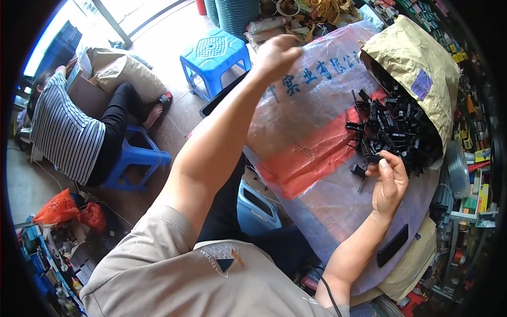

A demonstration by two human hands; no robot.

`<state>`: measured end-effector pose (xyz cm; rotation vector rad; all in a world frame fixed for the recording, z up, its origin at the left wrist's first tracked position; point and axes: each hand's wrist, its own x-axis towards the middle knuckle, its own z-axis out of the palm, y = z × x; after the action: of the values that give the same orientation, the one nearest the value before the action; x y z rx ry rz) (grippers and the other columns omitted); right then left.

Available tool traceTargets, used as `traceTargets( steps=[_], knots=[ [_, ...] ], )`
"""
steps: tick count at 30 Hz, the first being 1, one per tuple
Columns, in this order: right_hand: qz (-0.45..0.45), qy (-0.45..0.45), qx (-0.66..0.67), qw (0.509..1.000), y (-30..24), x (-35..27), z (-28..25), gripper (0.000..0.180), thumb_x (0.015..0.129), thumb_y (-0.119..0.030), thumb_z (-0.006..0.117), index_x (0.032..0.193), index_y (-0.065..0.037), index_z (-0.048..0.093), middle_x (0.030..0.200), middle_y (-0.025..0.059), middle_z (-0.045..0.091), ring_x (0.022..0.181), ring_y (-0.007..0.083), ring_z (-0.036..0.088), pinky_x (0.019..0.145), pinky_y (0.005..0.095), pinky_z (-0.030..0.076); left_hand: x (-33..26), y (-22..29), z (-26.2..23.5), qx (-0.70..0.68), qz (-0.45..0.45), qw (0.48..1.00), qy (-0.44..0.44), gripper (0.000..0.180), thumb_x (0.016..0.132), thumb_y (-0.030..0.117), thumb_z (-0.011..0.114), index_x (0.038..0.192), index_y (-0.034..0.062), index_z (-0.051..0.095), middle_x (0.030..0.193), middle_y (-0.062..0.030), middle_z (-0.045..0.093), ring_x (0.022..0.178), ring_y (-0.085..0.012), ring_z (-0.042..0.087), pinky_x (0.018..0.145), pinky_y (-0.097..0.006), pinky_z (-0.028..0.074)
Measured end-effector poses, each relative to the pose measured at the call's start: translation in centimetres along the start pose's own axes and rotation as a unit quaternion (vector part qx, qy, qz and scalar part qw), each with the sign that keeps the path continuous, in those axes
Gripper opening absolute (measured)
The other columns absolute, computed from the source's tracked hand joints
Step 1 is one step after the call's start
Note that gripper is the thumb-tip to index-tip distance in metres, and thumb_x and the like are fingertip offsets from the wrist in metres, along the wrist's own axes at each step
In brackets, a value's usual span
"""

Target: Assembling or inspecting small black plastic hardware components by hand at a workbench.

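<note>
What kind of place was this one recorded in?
Probably a small workshop or stockroom for sorting parts: a big woven sack spilling black plastic clips, crowded shelves of packaged goods, and a co-worker seated on a low blue stool.

Under your hands lies a woven plastic sack (311,132), translucent and faintly glossy, with an orange-red band. Its mouth is lined with crumpled, matt tan paper (417,63). The parts (391,129) spilling from it look like hard black plastic with a slight sheen. The blue stool (214,53) nearby is smooth moulded plastic.
</note>
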<state>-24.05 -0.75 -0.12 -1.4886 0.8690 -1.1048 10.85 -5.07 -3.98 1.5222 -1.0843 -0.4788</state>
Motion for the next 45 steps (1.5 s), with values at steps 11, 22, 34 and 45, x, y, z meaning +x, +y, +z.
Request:
traceTargets(
  steps=[11,22,34,45],
  knots=[
    [-0.131,0.006,0.078,0.988,1.8,1.3,1.5,0.022,0.093,-0.001,0.051,0.112,0.006,0.061,0.118,0.0182,0.061,0.103,0.0202,0.060,0.088,0.0298,0.049,-10.9,10.3,5.4,-0.148,0.052,0.916,-0.370,0.045,0.084,0.030,0.072,0.116,0.0006,0.060,0.107,-0.0159,0.066,0.098,-0.0251,0.065,0.084,-0.036,0.051],
    [-0.092,0.012,0.041,0.995,0.7,0.4,2.0,0.019,0.090,0.000,0.057,0.108,0.005,0.063,0.106,0.0082,0.061,0.079,0.0122,0.061,0.071,0.0242,0.051,-12.6,10.3,7.4,-0.217,0.087,0.933,-0.275,0.019,0.080,0.007,0.068,0.094,-0.0021,0.060,0.084,-0.0150,0.067,0.081,-0.0233,0.068,0.069,-0.033,0.053],
    [-0.057,0.003,0.078,0.995,0.9,0.6,1.9,0.018,0.085,0.002,0.055,0.101,0.002,0.064,0.092,0.0056,0.062,0.071,0.0081,0.056,0.063,0.0209,0.046,-13.6,9.6,8.9,-0.129,0.212,0.950,-0.191,0.007,0.079,0.001,0.063,0.077,0.0006,0.056,0.074,-0.0128,0.058,0.069,-0.0274,0.060,0.061,-0.035,0.047],
    [0.018,-0.050,0.019,0.998,-0.3,0.3,0.8,0.016,0.089,-0.007,0.064,0.102,0.001,0.063,0.079,0.0010,0.063,0.065,0.0047,0.054,0.059,0.0182,0.043,-12.2,10.3,6.9,-0.353,-0.147,0.858,-0.343,0.023,0.093,0.010,0.058,0.110,-0.0047,0.058,0.085,-0.0062,0.064,0.073,-0.0118,0.060,0.064,-0.026,0.050]
  ],
)
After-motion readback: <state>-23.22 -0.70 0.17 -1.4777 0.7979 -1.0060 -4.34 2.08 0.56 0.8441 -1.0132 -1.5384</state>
